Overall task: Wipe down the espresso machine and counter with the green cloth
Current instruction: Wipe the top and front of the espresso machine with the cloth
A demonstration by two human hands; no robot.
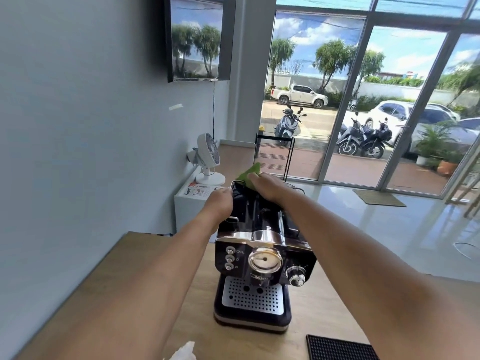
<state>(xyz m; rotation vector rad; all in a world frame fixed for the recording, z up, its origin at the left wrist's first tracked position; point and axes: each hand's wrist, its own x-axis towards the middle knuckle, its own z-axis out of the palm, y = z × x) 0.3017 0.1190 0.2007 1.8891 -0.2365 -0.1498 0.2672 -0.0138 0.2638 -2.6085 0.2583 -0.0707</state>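
A black and chrome espresso machine (262, 258) stands on the wooden counter (145, 276), its gauge and perforated drip tray facing me. My right hand (267, 187) presses the green cloth (250, 174) onto the far back of the machine's top; only part of the cloth shows beyond my fingers. My left hand (220, 203) is closed on the chrome rail at the machine's top left rear edge. Both forearms reach over the counter on either side of the machine.
A black rubber mat (340, 348) lies at the counter's near right. Something white and crumpled (185, 352) sits at the bottom edge. Beyond the counter a white cabinet (187, 203) carries a small fan (207, 157). A black wire rack (274, 154) stands by the glass wall.
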